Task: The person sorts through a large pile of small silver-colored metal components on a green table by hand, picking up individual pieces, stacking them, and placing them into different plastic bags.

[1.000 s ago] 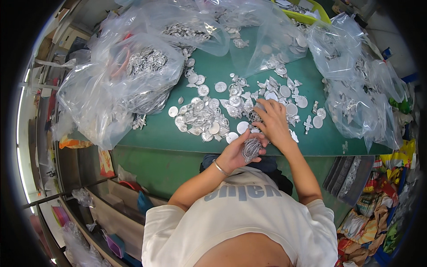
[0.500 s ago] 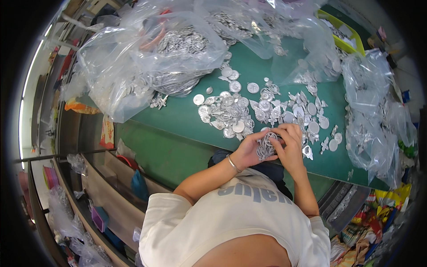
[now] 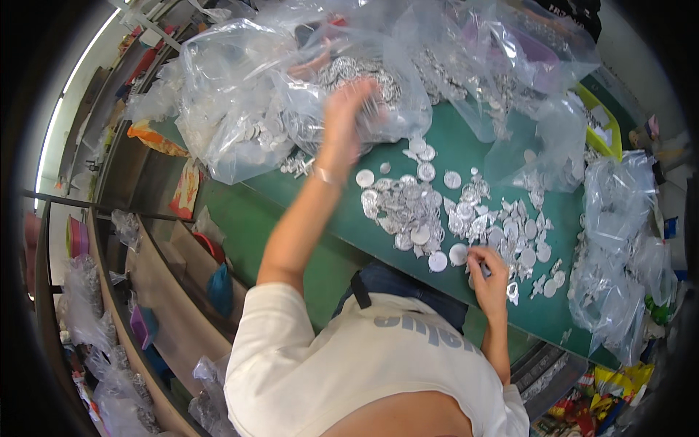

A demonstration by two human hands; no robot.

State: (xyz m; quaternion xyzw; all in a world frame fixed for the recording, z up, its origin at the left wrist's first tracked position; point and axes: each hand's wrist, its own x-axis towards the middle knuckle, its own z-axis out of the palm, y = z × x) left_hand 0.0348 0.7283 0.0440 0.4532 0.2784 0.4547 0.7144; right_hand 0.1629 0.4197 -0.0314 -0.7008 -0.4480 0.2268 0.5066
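Note:
My left hand (image 3: 352, 120) is stretched out over an open clear plastic bag (image 3: 404, 80) of silver ring-like pieces (image 3: 357, 71). Motion blurs its fingers, so whether they hold anything cannot be made out. At the table's near edge, my right hand (image 3: 489, 275) is curled, thumb and forefinger pinching the edge of a round silver medal (image 3: 459, 254). Another plain disc (image 3: 437, 261) lies just left of that one. Beyond are a heap of round silver medals (image 3: 408, 207) and, to its right, a spread of mixed silver charms (image 3: 510, 226).
The green table (image 3: 459, 149) bears more clear bags (image 3: 244, 138) at the far left and a bulging bag (image 3: 611, 240) at the right. A yellow-green tray (image 3: 601, 120) stands at the far right. Shelving (image 3: 175, 306) is on my left; colourful packets (image 3: 611, 393) lie at lower right.
My hands have parted from the bundle of grey ring-like pieces they held together. The left has swung forward and left to the bag; the right has stayed by the near edge. The view has shifted.

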